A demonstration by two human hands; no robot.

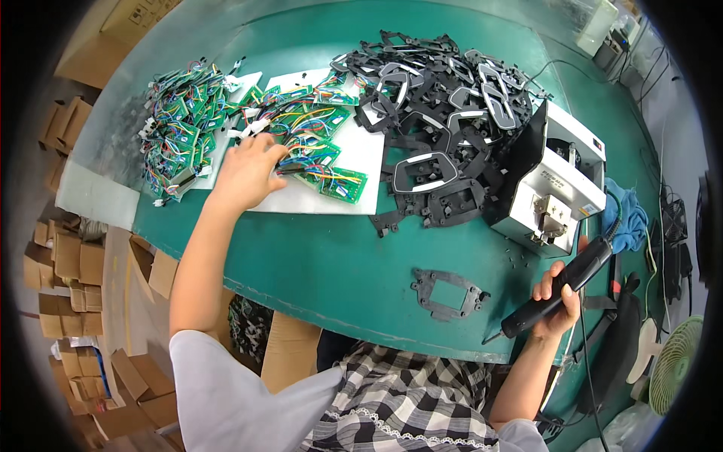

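Beyond and left of the lone black frame (423,290), wired circuit boards (345,187) were met by the left hand (252,172), thumb and forefinger parted. Right of the frame, a screwdriver (587,265) was clasped by the right hand (559,310). Board-picking seemed underway; an edge pinch was probably needed.

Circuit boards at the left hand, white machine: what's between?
Head view: beside the boards, a strip of white sheet, then the pile of black plastic frames.
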